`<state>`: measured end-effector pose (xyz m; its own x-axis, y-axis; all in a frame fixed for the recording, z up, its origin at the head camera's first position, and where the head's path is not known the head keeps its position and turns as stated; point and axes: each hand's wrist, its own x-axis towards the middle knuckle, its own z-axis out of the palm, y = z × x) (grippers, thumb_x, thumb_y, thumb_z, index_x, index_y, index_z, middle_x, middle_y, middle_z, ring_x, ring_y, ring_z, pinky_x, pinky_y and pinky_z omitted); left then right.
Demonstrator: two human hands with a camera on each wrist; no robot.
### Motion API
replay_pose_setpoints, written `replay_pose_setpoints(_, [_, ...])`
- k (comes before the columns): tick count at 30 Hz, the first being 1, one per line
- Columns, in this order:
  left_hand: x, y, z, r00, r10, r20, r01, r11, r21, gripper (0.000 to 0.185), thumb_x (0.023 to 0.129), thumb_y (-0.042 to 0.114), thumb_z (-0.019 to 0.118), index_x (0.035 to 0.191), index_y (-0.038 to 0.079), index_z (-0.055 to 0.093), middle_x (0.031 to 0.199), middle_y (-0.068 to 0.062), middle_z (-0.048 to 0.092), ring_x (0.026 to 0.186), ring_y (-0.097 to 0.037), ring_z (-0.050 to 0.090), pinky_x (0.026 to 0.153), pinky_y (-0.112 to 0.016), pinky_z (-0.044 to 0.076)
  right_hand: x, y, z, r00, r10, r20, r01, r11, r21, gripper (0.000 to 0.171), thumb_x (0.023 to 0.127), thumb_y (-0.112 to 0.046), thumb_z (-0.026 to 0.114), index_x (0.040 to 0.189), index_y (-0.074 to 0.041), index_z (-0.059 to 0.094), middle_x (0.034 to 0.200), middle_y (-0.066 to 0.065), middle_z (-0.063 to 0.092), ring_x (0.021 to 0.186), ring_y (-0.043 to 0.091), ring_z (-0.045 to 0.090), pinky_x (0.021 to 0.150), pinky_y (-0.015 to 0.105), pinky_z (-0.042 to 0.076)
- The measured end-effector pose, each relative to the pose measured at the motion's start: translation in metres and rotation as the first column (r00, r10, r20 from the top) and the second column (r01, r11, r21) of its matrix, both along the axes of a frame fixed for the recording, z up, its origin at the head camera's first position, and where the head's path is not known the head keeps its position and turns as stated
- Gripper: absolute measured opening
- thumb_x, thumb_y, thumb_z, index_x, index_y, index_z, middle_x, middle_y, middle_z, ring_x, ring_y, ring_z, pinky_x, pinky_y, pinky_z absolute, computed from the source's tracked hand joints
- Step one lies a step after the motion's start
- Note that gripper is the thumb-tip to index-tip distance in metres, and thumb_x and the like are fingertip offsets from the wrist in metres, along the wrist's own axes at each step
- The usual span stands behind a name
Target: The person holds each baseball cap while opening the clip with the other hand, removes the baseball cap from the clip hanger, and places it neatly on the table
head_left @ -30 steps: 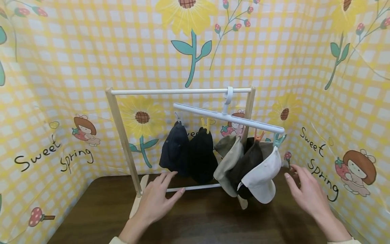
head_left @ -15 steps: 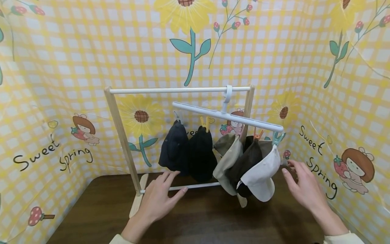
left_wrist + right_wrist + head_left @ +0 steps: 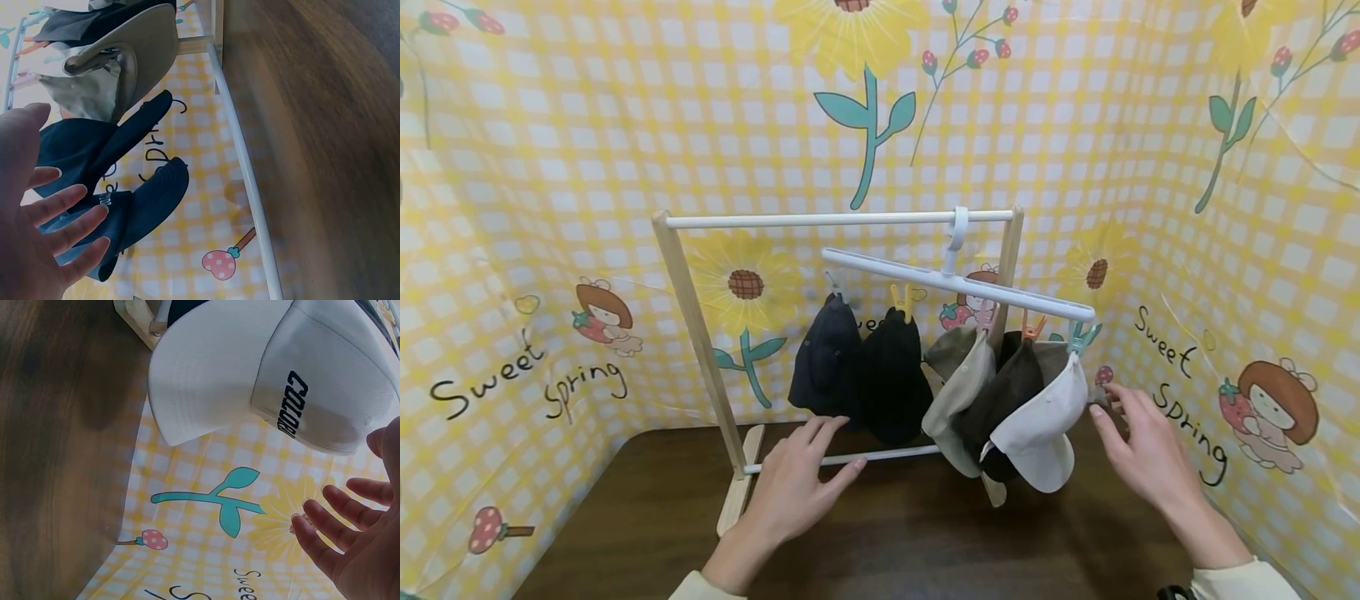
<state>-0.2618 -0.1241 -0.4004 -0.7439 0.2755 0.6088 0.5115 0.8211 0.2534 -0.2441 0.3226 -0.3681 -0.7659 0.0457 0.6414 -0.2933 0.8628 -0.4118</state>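
Note:
A small wooden rack (image 3: 688, 308) stands on a dark wooden table (image 3: 887, 533). From its top rod hangs a white clip hanger (image 3: 958, 285) carrying several caps: a navy cap (image 3: 827, 362), a black cap (image 3: 891, 379), a khaki cap (image 3: 958, 392), a dark brown cap (image 3: 1003, 392) and a white cap (image 3: 1037, 429) (image 3: 275, 381). My left hand (image 3: 797, 483) (image 3: 37, 231) is open with spread fingers just below the navy cap, over the rack's lower rod (image 3: 880, 455). My right hand (image 3: 1138, 458) (image 3: 356, 531) is open beside the white cap, holding nothing.
Yellow checked backdrop panels (image 3: 512, 250) with sunflowers and "Sweet Spring" lettering close in the table on the left, back and right. The rack's wooden foot (image 3: 741, 492) rests near my left hand.
Both hands have crept slightly forward and up toward the hanging caps; the right hand is nearer the white cap. The caps and hanger have not visibly moved.

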Motion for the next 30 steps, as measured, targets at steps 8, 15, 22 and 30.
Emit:
replay_pose_setpoints(8, [0.002, 0.006, 0.002, 1.0, -0.012, -0.004, 0.012, 1.0, 0.009, 0.059, 0.092, 0.053, 0.072, 0.139, 0.019, 0.061, 0.132, 0.002, 0.063, 0.102, -0.021, 0.067, 0.078, -0.041, 0.053, 0.0, -0.002, 0.004, 1.0, -0.011, -0.004, 0.011, 1.0, 0.013, 0.048, 0.106, -0.031, 0.057, 0.14, 0.002, 0.054, 0.126, 0.023, 0.058, 0.111, 0.044, 0.058, 0.081, 0.063, 0.048])
replay_pose_setpoints(15, [0.003, 0.01, 0.002, 1.0, -0.009, 0.016, 0.009, 1.0, 0.014, 0.06, 0.093, 0.057, 0.068, 0.141, 0.02, 0.06, 0.134, 0.002, 0.062, 0.105, -0.021, 0.067, 0.081, -0.043, 0.054, -0.001, -0.005, 0.008, 1.0, -0.014, 0.004, 0.014, 1.0, 0.025, 0.049, 0.106, -0.033, 0.055, 0.14, 0.001, 0.054, 0.127, 0.023, 0.058, 0.11, 0.044, 0.059, 0.078, 0.062, 0.049])
replay_pose_setpoints(22, [0.004, 0.015, 0.003, 1.0, -0.022, 0.012, 0.022, 1.0, 0.02, 0.059, 0.093, 0.055, 0.07, 0.14, 0.02, 0.061, 0.133, 0.003, 0.063, 0.103, -0.022, 0.067, 0.079, -0.043, 0.054, -0.004, -0.009, 0.012, 0.999, -0.024, -0.021, 0.025, 0.999, 0.033, 0.046, 0.106, -0.033, 0.055, 0.138, 0.0, 0.056, 0.121, 0.02, 0.061, 0.105, 0.041, 0.062, 0.074, 0.059, 0.049])
replay_pose_setpoints(30, [0.004, 0.018, 0.004, 0.999, -0.039, 0.008, 0.038, 0.999, 0.024, 0.059, 0.094, 0.056, 0.068, 0.139, 0.02, 0.062, 0.131, 0.004, 0.063, 0.102, -0.022, 0.068, 0.079, -0.044, 0.054, -0.006, -0.01, 0.016, 0.999, 0.0, -0.046, 0.0, 1.0, 0.005, 0.044, 0.106, -0.03, 0.056, 0.136, 0.002, 0.057, 0.122, 0.022, 0.061, 0.104, 0.04, 0.062, 0.074, 0.058, 0.049])
